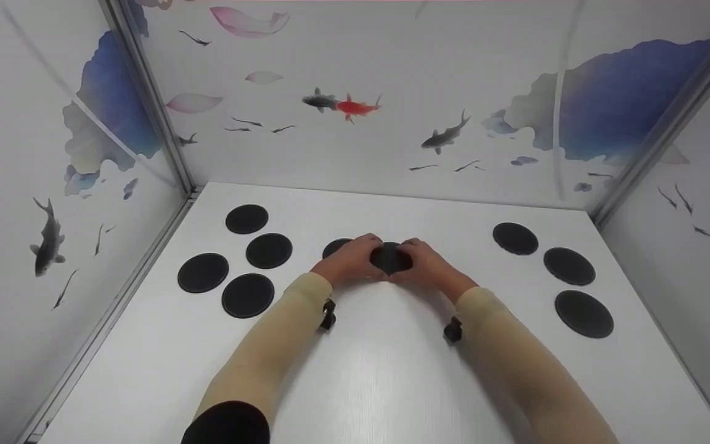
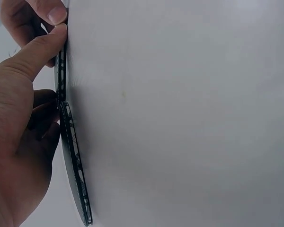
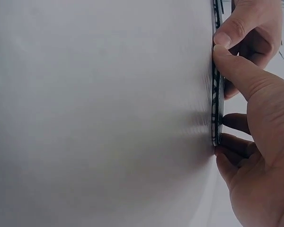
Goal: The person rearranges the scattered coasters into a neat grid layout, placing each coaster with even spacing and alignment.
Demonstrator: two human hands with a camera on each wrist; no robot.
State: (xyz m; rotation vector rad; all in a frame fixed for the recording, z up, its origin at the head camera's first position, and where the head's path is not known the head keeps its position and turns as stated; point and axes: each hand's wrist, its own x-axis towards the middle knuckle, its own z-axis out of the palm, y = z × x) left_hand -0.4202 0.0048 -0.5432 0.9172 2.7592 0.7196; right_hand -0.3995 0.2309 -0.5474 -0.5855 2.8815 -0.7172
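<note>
A round black disc, like a coaster (image 1: 391, 259), lies between my two hands near the middle of the white table. My left hand (image 1: 350, 259) curves round its left side, and my right hand (image 1: 428, 269) grips the right side. The thumbs meet at the near edge, plain in the right wrist view, where the disc's patterned rim (image 3: 215, 106) shows side-on. A second black disc (image 1: 334, 246) is partly hidden behind the left hand. From the left wrist, that neighbouring disc (image 2: 75, 165) appears tight against the held one, beneath the left fingers.
Several black discs (image 1: 248, 296) are spread over the table's left side. Three more, one of them the near disc (image 1: 583, 314), form a curved row at right. White panels with painted fish, such as the back wall (image 1: 355, 160), enclose the table (image 1: 367, 370) on three sides.
</note>
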